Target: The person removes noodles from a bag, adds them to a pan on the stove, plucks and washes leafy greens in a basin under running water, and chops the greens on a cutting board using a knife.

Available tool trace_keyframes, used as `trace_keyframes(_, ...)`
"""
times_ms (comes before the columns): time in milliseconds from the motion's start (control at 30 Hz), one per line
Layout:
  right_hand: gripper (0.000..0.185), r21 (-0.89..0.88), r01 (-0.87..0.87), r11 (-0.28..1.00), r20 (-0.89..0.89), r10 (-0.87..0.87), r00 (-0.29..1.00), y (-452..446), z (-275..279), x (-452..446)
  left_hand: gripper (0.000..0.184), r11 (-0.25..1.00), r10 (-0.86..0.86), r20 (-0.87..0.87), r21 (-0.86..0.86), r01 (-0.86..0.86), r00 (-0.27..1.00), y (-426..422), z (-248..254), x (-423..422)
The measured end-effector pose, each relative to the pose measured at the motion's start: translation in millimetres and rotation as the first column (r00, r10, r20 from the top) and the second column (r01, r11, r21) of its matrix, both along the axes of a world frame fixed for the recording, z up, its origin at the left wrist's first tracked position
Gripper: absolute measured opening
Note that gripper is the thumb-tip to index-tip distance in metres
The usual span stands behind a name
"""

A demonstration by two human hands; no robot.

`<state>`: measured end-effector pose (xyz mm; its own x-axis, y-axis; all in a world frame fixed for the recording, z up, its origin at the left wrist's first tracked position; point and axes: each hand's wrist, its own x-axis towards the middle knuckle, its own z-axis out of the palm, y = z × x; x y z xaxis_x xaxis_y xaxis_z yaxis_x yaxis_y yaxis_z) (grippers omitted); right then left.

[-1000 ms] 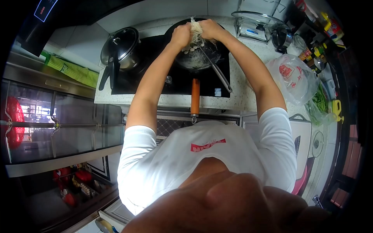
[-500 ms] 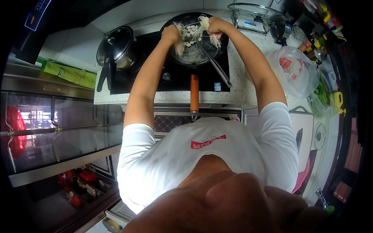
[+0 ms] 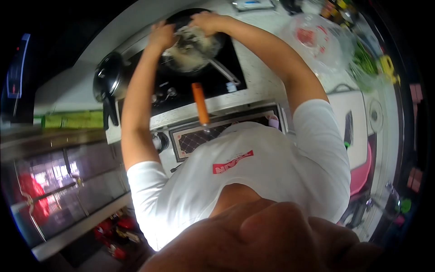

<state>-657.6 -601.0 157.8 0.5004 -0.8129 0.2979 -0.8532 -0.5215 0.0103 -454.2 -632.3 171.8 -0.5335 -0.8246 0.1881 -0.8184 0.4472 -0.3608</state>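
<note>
Both my hands are over a dark wok (image 3: 183, 17) on the black cooktop, at the top of the view. My left hand (image 3: 162, 35) is at the wok's left rim, and my right hand (image 3: 206, 22) at its upper right. Motion smears the fingers of both. Pale noodles (image 3: 188, 59) lie in the wok, with whitish pieces among them near my right hand. The long metal handle (image 3: 223, 71) of a utensil, its head hidden in the food, leans out to the lower right. The wok's orange handle (image 3: 200, 103) points towards me.
Left of the cooktop stands a pot (image 3: 108, 77) with a black handle. To the right are a clear plastic bag (image 3: 315, 43) with red print, green vegetables (image 3: 364, 56) and a white cutting board (image 3: 355, 131). A green-yellow cloth (image 3: 72, 120) lies at far left.
The view has tilted and shifted, so the cooktop appears farther left and higher. Half a second ago each hand held a bundle of thin noodles; now noodles are spread in the wok.
</note>
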Motion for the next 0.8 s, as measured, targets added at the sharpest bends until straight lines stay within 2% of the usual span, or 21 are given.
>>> trace_keyframes(67, 0.044, -0.065, -0.08, 0.995, 0.215, 0.092, 0.972, -4, 12, -29, 0.051, 0.995, 0.096, -0.021, 0.041, -0.095, 0.995, 38, 27, -22)
trace_keyframes(133, 0.026, 0.104, -0.007, 0.995, 0.478, -0.044, 0.877, 34, 58, -71, 0.048, 0.989, 0.091, -0.136, 0.129, -0.074, 0.987, 40, 41, -36)
trace_keyframes(167, 0.017, -0.274, -0.226, 0.935, 0.455, 0.332, 0.826, 29, 60, -113, 0.046, 0.991, 0.016, -0.189, 0.135, 0.01, 0.982, 51, 52, -54)
trace_keyframes(200, 0.018, -0.115, -0.122, 0.986, 0.465, 0.162, 0.87, 57, 78, -145, 0.045, 0.987, -0.047, -0.247, 0.135, 0.083, 0.968, 63, 59, -72)
trace_keyframes(233, 0.02, 0.041, -0.016, 0.999, 0.447, -0.004, 0.895, 89, 91, -173, 0.04, 0.957, -0.288, -0.283, -0.056, 0.284, 0.915, 75, 57, -93)
trace_keyframes(267, 0.02, 0.051, 0.041, 0.998, 0.345, -0.056, 0.937, 109, 85, -205, 0.036, 0.918, -0.381, -0.368, -0.041, 0.395, 0.848, 95, 64, -126)
trace_keyframes(300, 0.021, 0.053, 0.093, 0.994, 0.239, -0.103, 0.966, 125, 78, -234, 0.033, 0.886, -0.379, -0.475, 0.062, 0.459, 0.795, 125, 77, -165)
trace_keyframes(333, 0.017, 0.327, 0.202, 0.923, 0.09, -0.243, 0.966, 136, 72, -253, 0.033, 0.818, -0.488, -0.505, 0.021, 0.575, 0.712, 134, 60, -192)
trace_keyframes(367, 0.016, 0.554, 0.325, 0.766, -0.092, -0.331, 0.939, 143, 63, -270, 0.035, 0.699, -0.556, -0.523, 0.125, 0.704, 0.646, 148, 52, -222)
trace_keyframes(400, 0.015, 0.542, 0.265, 0.798, -0.054, -0.282, 0.958, 148, 40, -292, 0.04, 0.616, -0.56, -0.577, 0.189, 0.765, 0.594, 166, 48, -251)
trace_keyframes(433, 0.015, 0.53, 0.206, 0.823, -0.016, -0.233, 0.972, 148, 5, -315, 0.047, 0.538, -0.679, -0.542, 0.09, 0.838, 0.494, 171, 24, -280)
trace_keyframes(467, 0.016, 0.517, 0.147, 0.843, 0.021, -0.184, 0.983, 147, -29, -332, 0.046, 0.58, -0.707, -0.452, 0.07, 0.811, 0.545, 170, 0, -301)
trace_keyframes(533, 0.015, 0.375, 0.111, 0.92, 0.094, -0.157, 0.983, 145, -101, -353, 0.045, 0.65, -0.73, -0.259, 0.02, 0.759, 0.632, 172, -39, -335)
trace_keyframes(567, 0.015, 0.297, 0.095, 0.95, 0.129, -0.139, 0.982, 148, -119, -363, 0.043, 0.686, -0.679, -0.167, 0.201, 0.699, 0.715, 176, -48, -339)
trace_keyframes(633, 0.019, 0.477, 0.191, 0.858, 0.07, -0.254, 0.965, 165, -86, -346, 0.038, 0.72, -0.583, 0.07, 0.507, 0.474, 0.81, 181, -56, -339)
trace_keyframes(667, 0.022, 0.556, 0.232, 0.798, 0.04, -0.304, 0.952, 175, -70, -336, 0.036, 0.718, -0.559, 0.076, 0.543, 0.435, 0.826, 191, -53, -337)
trace_keyframes(733, 0.025, 0.563, 0.202, 0.801, 0.07, -0.29, 0.954, 176, -76, -333, 0.031, 0.71, -0.508, 0.105, 0.613, 0.346, 0.855, 212, -44, -329)
trace_keyframes(800, 0.029, 0.533, 0.125, 0.836, 0.147, -0.238, 0.96, 169, -92, -325, 0.03, 0.714, -0.52, 0.07, 0.583, 0.388, 0.851, 217, -47, -331)
